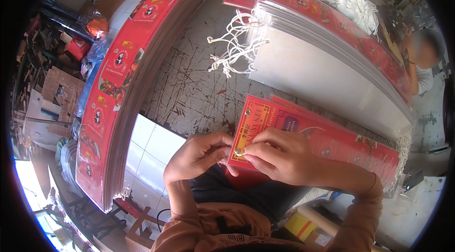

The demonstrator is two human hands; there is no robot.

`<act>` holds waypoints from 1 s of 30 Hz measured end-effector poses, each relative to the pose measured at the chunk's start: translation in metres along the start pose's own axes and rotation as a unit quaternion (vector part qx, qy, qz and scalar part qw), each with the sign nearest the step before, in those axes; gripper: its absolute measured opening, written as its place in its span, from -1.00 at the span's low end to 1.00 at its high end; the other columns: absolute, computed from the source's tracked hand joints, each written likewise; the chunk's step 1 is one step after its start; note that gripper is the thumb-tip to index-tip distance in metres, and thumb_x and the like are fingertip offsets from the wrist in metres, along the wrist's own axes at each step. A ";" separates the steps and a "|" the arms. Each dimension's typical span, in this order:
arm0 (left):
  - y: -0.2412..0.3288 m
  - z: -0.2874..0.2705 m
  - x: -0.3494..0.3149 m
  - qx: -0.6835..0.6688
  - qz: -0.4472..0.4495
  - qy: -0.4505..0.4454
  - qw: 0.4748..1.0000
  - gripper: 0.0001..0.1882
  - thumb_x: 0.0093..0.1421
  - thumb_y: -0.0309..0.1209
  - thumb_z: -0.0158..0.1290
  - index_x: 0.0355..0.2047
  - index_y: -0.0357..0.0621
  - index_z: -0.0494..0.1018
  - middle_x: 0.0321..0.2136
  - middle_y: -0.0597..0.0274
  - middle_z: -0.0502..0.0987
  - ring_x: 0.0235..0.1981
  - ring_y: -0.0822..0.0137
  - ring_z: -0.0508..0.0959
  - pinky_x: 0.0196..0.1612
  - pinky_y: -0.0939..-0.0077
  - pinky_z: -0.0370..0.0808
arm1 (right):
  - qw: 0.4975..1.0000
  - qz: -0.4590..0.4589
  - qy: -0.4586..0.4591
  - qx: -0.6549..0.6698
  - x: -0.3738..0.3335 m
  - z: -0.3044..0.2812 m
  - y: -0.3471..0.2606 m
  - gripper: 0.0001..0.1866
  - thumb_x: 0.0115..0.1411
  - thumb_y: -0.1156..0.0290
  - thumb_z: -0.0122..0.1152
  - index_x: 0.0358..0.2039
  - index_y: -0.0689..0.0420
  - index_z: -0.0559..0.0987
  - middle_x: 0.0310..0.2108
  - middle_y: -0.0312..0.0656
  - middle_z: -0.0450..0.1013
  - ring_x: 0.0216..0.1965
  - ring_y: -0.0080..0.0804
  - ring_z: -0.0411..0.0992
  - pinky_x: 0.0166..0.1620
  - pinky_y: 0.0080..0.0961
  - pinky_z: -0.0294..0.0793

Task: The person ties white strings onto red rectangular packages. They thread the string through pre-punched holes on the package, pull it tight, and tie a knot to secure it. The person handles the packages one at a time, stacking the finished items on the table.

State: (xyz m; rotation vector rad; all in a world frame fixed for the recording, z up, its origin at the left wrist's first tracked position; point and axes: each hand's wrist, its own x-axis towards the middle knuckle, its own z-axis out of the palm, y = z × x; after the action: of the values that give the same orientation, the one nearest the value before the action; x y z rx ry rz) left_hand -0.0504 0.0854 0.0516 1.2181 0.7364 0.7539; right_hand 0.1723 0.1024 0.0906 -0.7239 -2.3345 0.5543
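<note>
A long red printed sign (322,139) in glossy plastic lies in front of me, with metal eyelets along its left end. My right hand (284,155) rests over this end, pinching a short white string (240,153) at the lower eyelet. At the left edge of the sign, my left hand (201,155) has its fingers curled round the lower corner; some fingertips are hidden beneath it. More red signs show under the top one. Behind them, a stack of signs (313,72) lies with pale backs up and knotted white strings (234,46) hanging from its left end.
A tall stack of red signs (118,74) runs along the left side of the scratched table (185,74). A white string hank (339,1) lies on the far stack. At the far right sits another person (422,72). Cardboard scraps (64,91) clutter the left.
</note>
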 end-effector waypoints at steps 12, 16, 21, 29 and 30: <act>0.000 0.004 0.000 0.058 -0.004 0.062 0.996 -0.85 0.22 -0.64 -0.01 -0.18 -0.37 0.42 -0.32 0.14 0.56 -0.26 0.49 0.55 -0.22 0.57 0.52 | 0.999 0.005 -0.017 -0.029 0.000 0.000 -0.003 -0.73 -0.11 0.51 0.35 -0.35 0.13 0.50 -0.43 -0.33 0.32 -0.51 -0.53 0.44 -0.46 -0.57 0.47; -0.003 0.004 0.000 0.047 0.008 0.062 0.997 -0.85 0.22 -0.63 0.01 -0.19 -0.36 0.42 -0.37 0.19 0.56 -0.31 0.50 0.55 -0.26 0.60 0.51 | 0.999 -0.001 -0.020 -0.040 0.001 -0.002 -0.004 -0.72 -0.12 0.52 0.36 -0.34 0.14 0.50 -0.43 -0.33 0.32 -0.50 -0.54 0.43 -0.46 -0.58 0.47; -0.002 0.004 0.000 0.085 0.014 0.059 0.995 -0.89 0.21 -0.61 0.01 -0.24 -0.33 0.41 -0.42 0.22 0.56 -0.35 0.54 0.55 -0.34 0.63 0.49 | 0.999 -0.010 -0.009 -0.050 0.000 0.000 -0.004 -0.72 -0.08 0.53 0.32 -0.31 0.15 0.48 -0.43 -0.31 0.32 -0.51 -0.50 0.43 -0.46 -0.57 0.47; 0.012 0.013 -0.002 0.192 -0.007 0.170 0.966 -0.94 0.17 -0.62 0.00 -0.32 -0.30 0.39 -0.57 0.24 0.55 -0.50 0.48 0.61 -0.47 0.61 0.48 | 0.998 -0.002 -0.011 -0.067 -0.002 -0.001 -0.005 -0.75 -0.04 0.54 0.26 -0.30 0.17 0.47 -0.42 -0.26 0.32 -0.50 -0.40 0.43 -0.46 -0.49 0.46; 0.013 0.015 -0.002 0.199 -0.007 0.192 0.961 -0.95 0.17 -0.62 0.00 -0.33 -0.29 0.39 -0.59 0.25 0.55 -0.52 0.45 0.62 -0.49 0.61 0.47 | 0.998 0.003 -0.012 -0.065 -0.002 -0.001 -0.005 -0.75 -0.04 0.55 0.26 -0.31 0.18 0.46 -0.42 -0.24 0.31 -0.50 -0.38 0.43 -0.45 -0.49 0.46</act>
State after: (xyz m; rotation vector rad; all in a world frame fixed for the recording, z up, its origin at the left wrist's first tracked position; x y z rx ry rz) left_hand -0.0406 0.0781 0.0674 1.4413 1.2621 0.8695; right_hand 0.1726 0.0974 0.0937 -0.7875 -2.4095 0.4194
